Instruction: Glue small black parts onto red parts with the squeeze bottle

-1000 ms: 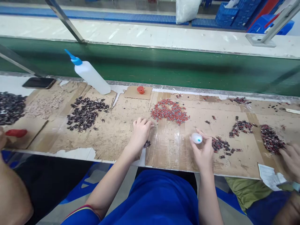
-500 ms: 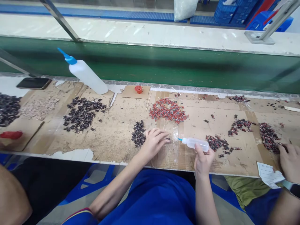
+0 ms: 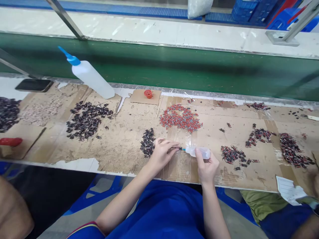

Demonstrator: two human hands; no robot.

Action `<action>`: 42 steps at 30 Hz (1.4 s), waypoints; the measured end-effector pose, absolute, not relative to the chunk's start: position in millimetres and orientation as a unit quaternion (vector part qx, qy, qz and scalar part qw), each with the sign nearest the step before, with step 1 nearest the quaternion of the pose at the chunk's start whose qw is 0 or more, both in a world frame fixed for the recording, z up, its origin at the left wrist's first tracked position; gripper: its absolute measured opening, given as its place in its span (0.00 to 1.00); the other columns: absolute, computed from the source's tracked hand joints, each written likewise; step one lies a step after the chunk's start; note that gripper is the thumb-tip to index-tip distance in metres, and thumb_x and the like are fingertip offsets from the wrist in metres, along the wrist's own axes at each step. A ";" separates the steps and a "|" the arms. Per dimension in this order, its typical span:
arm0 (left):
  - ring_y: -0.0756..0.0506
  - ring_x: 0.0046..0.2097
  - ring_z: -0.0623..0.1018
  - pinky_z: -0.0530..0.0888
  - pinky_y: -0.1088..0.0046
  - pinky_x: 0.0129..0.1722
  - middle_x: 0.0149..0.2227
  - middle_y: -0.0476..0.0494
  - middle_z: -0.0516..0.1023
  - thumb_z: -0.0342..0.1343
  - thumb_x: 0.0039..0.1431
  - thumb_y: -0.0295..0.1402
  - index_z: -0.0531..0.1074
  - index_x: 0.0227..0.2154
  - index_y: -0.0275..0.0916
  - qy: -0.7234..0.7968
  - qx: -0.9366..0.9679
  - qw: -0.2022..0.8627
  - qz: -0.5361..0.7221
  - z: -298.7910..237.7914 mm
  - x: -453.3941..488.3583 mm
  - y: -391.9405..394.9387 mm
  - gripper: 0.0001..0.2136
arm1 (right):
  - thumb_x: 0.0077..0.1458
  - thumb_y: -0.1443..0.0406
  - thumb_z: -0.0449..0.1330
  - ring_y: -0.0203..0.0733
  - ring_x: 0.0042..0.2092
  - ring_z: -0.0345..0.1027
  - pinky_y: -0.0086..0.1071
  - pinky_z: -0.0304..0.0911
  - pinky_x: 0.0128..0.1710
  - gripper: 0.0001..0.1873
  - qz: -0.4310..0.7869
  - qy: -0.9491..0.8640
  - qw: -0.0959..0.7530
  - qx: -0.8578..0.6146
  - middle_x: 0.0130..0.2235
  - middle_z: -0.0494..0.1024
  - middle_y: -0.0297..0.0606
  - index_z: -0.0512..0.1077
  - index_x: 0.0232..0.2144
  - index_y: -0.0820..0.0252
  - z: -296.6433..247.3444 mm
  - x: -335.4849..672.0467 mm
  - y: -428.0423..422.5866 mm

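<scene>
My left hand (image 3: 163,152) pinches a small black part (image 3: 180,148) at its fingertips, just right of a pile of black parts (image 3: 147,142). My right hand (image 3: 208,166) is closed around a small clear squeeze bottle (image 3: 199,152) with a thin blue tip. The bottle lies nearly level and points left, its tip at the black part; whether they touch I cannot tell. Beyond my hands is a heap of red and silver parts (image 3: 180,118). Right of the bottle lies a cluster of black-and-red pieces (image 3: 233,154).
A large white bottle with a blue nozzle (image 3: 92,79) leans at the back left. Near it are a phone (image 3: 34,85) and another black pile (image 3: 89,119). A red cap (image 3: 148,94) sits on a cardboard piece. Co-workers' arms show at both sides.
My right hand has moved left with the squeeze bottle, bringing its tip to the black part in my left hand. The co-worker's hand at right has drawn back from the pile there.
</scene>
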State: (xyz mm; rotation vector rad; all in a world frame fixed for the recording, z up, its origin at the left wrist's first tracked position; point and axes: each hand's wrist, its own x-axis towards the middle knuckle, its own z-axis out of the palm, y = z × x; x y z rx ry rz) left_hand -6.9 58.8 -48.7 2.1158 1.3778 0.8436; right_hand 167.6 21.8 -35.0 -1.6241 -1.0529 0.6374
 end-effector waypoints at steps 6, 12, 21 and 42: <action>0.45 0.39 0.81 0.61 0.58 0.53 0.36 0.49 0.84 0.61 0.58 0.30 0.76 0.37 0.46 0.518 0.762 0.251 0.296 -48.6 -6.7 58.8 0.06 | 0.50 0.53 0.62 0.38 0.23 0.67 0.29 0.63 0.24 0.18 0.269 -0.454 0.511 -0.679 0.21 0.76 0.36 0.73 0.21 0.62 -35.3 168.0 23.6; 0.45 0.41 0.81 0.60 0.56 0.54 0.37 0.49 0.84 0.61 0.57 0.30 0.77 0.35 0.46 0.533 0.757 0.255 0.278 -45.3 -5.7 59.8 0.04 | 0.50 0.54 0.62 0.38 0.23 0.68 0.29 0.63 0.24 0.17 0.266 -0.435 0.531 -0.676 0.21 0.76 0.36 0.73 0.21 0.62 -32.4 166.1 24.3; 0.44 0.41 0.81 0.59 0.53 0.54 0.37 0.49 0.84 0.61 0.57 0.30 0.77 0.35 0.46 0.536 0.752 0.268 0.275 -43.6 -5.3 60.3 0.05 | 0.49 0.54 0.62 0.38 0.23 0.67 0.29 0.63 0.24 0.17 0.274 -0.423 0.541 -0.673 0.20 0.75 0.35 0.72 0.21 0.61 -32.9 166.7 23.6; 0.42 0.42 0.78 0.61 0.57 0.49 0.36 0.48 0.83 0.60 0.58 0.37 0.77 0.37 0.46 0.541 0.757 0.293 0.219 -24.4 -15.8 84.7 0.06 | 0.38 0.61 0.71 0.42 0.36 0.75 0.38 0.66 0.42 0.24 0.240 -0.393 0.628 -0.628 0.33 0.77 0.34 0.60 0.33 0.56 -43.2 191.4 23.7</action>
